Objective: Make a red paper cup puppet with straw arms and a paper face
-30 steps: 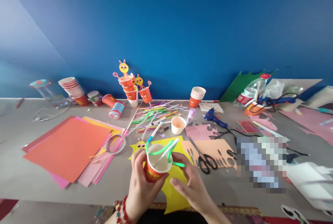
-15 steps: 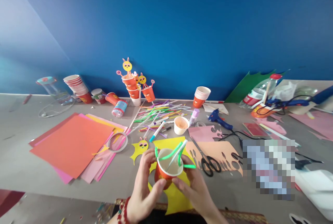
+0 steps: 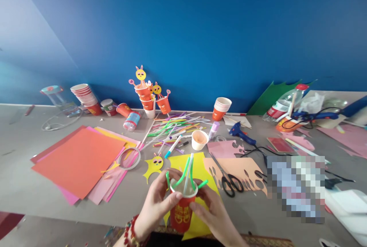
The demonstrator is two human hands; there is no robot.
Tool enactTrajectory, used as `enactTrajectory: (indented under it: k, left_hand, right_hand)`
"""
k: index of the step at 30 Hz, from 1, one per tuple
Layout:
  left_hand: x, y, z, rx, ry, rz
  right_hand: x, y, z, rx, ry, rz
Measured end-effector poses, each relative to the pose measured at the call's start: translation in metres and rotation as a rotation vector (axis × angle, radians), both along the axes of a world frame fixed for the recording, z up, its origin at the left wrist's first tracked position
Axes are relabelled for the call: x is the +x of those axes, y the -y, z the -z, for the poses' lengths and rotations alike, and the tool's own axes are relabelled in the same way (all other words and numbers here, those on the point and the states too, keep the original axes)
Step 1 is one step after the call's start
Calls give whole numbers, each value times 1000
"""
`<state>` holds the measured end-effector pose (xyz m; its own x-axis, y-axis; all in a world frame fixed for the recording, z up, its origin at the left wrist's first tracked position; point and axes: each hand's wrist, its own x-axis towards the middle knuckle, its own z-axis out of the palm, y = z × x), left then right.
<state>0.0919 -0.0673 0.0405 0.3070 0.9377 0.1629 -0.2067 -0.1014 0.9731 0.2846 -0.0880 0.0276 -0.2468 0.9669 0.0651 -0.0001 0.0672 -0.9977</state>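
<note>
A red paper cup (image 3: 181, 216) with a gold pattern is held upright between my two hands, close to the table's front edge. My left hand (image 3: 160, 197) grips its left side, thumb near the rim. On the right side, the fingers of my right hand (image 3: 208, 205) close round the cup. Green and white straws (image 3: 189, 172) stand up inside it, and bent green ends stick out over the rim on both sides. Beneath lies yellow paper (image 3: 205, 170). A yellow bunny face (image 3: 157, 162) rests just beyond my left hand, and black-handled scissors (image 3: 229, 182) lie to the right.
Coloured paper sheets (image 3: 80, 159) and a tape roll (image 3: 129, 158) lie on the left. Behind are loose straws (image 3: 172, 128), a white cup (image 3: 200, 141) and finished bunny cups (image 3: 147, 103). A blue glue gun (image 3: 239, 132) trails its cord to the right.
The cup has tipped from leaning away to more upright, so its gold-patterned front now shows. Its straws have swung upright, and my hands have shifted slightly with it.
</note>
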Motion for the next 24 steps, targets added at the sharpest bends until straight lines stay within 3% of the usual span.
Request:
enactTrajectory:
  k: [8,14,24]
  left_hand:
    - [4,4,-4,-252,137,40]
    - [4,-3,-7,-296,74,5]
    - [6,-27,-12,-218,-117,11]
  right_hand:
    - [6,-1,-3,-43,8,-42]
    - [11,-2,-6,-40,22,-43]
    - [6,-6,-6,-41,80,8]
